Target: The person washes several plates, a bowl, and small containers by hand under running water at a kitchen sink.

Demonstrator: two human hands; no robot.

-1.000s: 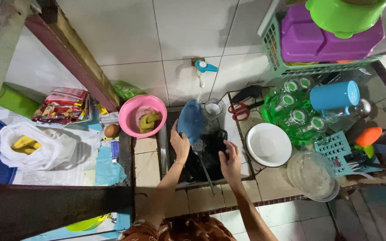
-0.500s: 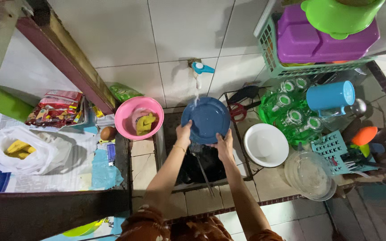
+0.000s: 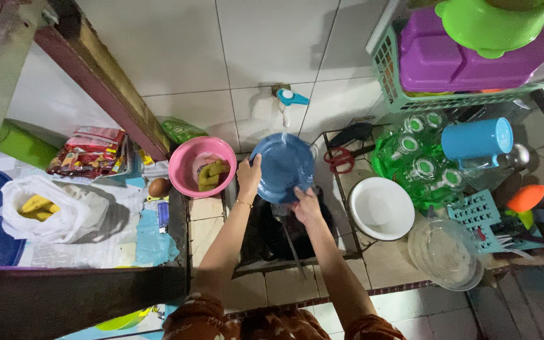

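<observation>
1. Blue plate point(image 3: 283, 167) held tilted over the dark sink point(image 3: 272, 242), directly below the tap point(image 3: 286, 99). A thin water stream point(image 3: 284, 129) meets the plate's upper face.
2. Left hand point(image 3: 249, 177): fingers curled shut on the plate's left rim, thumb on the face. It carries the plate.
3. Right hand point(image 3: 305, 204): pressed against the plate's lower right edge, fingers bent over the rim. Whether it pinches the rim or only rubs it cannot be told.
4. Key relation: the plate lies up and between both hands, its face turned toward the person, top edge leaning toward the wall. The left hand sits higher on the rim and nearer the water; the right hand is lower, nearer the sink.
5. Surroundings: pink bowl point(image 3: 202, 167) with a yellow sponge just left of the plate; white bowl point(image 3: 381, 208) to the right on the tiled bench point(image 3: 385, 258); clear glass lid point(image 3: 445, 253) beyond it; blue cup point(image 3: 476, 139) and green rack of glasses point(image 3: 417, 164) well apart to the right.
</observation>
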